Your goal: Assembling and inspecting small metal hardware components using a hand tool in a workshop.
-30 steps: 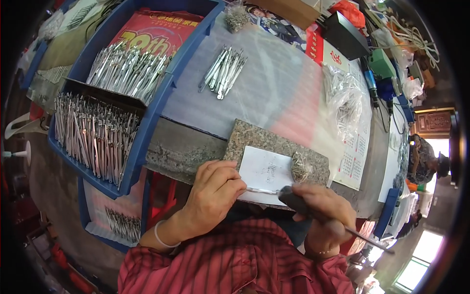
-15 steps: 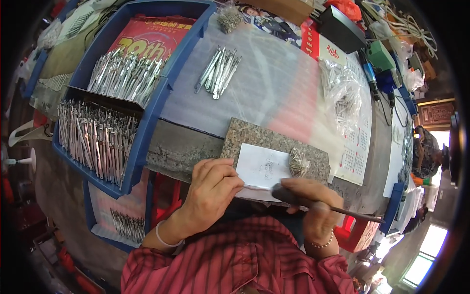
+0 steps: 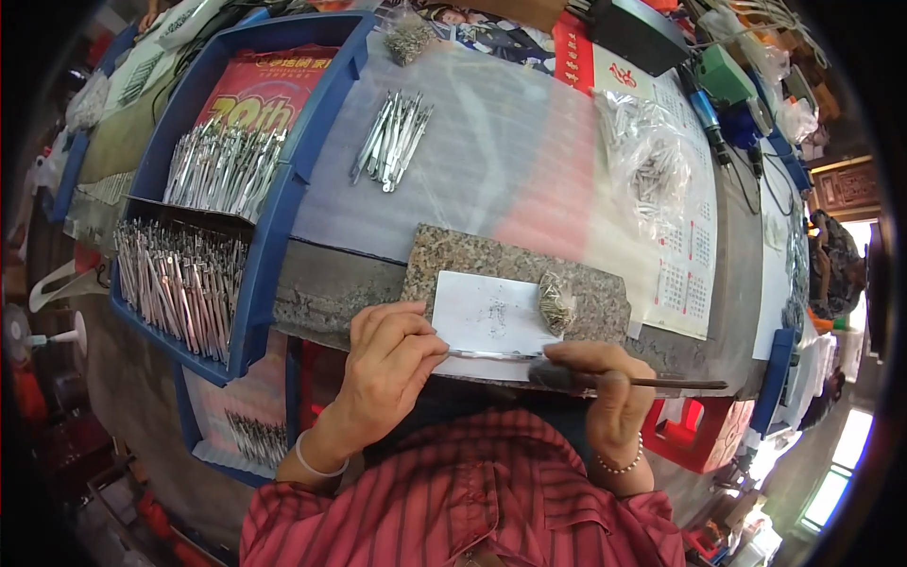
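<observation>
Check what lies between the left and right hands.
Head view: a thin silvery rod over white paper, then the dark-headed tool the right hand holds.

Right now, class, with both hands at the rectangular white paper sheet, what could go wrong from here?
The dark tool with a thin shaft in the right hand might slip toward the left hand, which pinches one end of the thin silvery rod.
The right hand could knock the small clear bag of fine metal pieces nearby.
If the white sheet shifts, its dark specks may scatter.
</observation>
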Action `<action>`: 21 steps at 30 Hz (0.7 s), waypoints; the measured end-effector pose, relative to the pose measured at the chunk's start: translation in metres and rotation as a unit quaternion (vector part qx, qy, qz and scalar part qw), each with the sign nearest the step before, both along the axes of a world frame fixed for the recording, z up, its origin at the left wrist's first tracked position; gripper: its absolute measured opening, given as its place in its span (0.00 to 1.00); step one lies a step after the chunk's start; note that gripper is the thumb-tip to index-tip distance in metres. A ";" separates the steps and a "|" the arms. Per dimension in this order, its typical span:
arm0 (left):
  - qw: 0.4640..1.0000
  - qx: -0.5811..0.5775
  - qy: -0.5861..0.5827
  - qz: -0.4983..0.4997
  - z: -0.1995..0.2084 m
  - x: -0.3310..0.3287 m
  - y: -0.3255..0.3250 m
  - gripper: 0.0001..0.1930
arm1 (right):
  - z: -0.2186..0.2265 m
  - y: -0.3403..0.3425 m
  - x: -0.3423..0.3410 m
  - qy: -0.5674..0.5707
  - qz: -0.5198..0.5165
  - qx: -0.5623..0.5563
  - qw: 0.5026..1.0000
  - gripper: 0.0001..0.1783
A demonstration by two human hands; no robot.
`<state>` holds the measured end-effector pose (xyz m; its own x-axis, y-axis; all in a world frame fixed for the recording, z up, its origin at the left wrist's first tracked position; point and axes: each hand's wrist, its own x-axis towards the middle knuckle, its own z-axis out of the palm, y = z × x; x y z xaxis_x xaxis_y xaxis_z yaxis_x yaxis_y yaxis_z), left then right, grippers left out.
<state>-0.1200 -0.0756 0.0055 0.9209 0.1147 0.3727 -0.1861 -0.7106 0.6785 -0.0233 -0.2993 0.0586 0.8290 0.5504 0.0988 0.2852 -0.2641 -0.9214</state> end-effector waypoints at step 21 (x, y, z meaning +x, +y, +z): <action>0.991 0.132 0.015 0.012 0.014 -0.001 -0.002 0.12 | -0.016 -0.036 -0.006 0.261 0.008 0.065 0.963 0.15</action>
<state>-0.1205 -0.0774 0.0192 0.9301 0.0390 0.3652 -0.1497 -0.8678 0.4739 -0.0296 -0.3351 0.0425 0.7759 0.5749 -0.2596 -0.2222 -0.1361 -0.9655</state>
